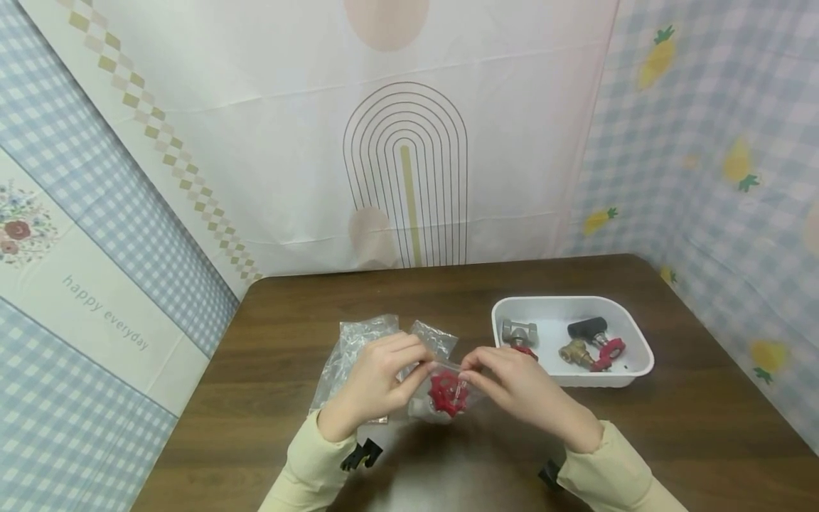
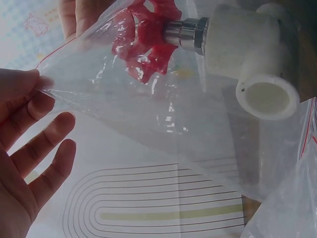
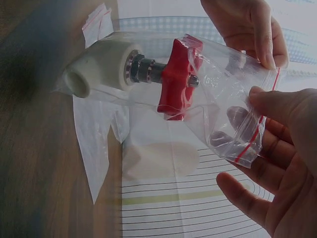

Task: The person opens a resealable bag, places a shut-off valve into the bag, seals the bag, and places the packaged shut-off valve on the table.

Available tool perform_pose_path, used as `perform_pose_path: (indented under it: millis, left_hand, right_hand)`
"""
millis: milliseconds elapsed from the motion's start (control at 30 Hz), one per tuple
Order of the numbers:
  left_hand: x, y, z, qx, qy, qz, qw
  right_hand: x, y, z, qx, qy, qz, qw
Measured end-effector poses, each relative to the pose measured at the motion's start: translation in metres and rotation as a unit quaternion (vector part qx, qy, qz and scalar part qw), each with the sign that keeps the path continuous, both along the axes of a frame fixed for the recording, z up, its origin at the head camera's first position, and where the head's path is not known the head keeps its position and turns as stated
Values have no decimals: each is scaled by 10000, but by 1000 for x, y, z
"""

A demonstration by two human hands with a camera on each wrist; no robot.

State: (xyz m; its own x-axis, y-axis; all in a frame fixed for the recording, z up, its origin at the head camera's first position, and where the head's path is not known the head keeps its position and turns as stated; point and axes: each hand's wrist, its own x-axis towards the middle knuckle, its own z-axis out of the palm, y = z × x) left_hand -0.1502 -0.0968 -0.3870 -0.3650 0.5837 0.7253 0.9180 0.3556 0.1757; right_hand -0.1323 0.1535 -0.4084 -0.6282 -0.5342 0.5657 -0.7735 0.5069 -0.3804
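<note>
A clear zip bag [image 3: 223, 99] with a red zip line hangs between both hands. Inside it is a valve [image 2: 247, 44] with a white plastic body, a metal stem and a red handwheel [image 1: 448, 393]. My left hand [image 1: 387, 373] pinches one top corner of the bag between thumb and index finger, its other fingers loosely spread in the left wrist view. The opposite part of the zip edge is pinched by my right hand [image 1: 515, 387], thumb in front and fingers behind the film. In the right wrist view the valve lies sideways within the bag.
More clear bags [image 1: 365, 341] lie on the wooden table [image 1: 288, 306] behind and left of the hands. At the right, a white tray [image 1: 569, 377] holds several valves, among them a grey one [image 1: 520, 333] and a brass one [image 1: 576, 352]. Fabric hangings border the table.
</note>
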Motion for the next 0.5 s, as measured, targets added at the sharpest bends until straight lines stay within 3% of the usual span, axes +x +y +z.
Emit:
perform_pose_path:
  millis: [500]
  left_hand:
    - [-1,-1,0,42,67,189,9998]
  right_hand:
    - [-2,0,-3,115,406,-221,9989]
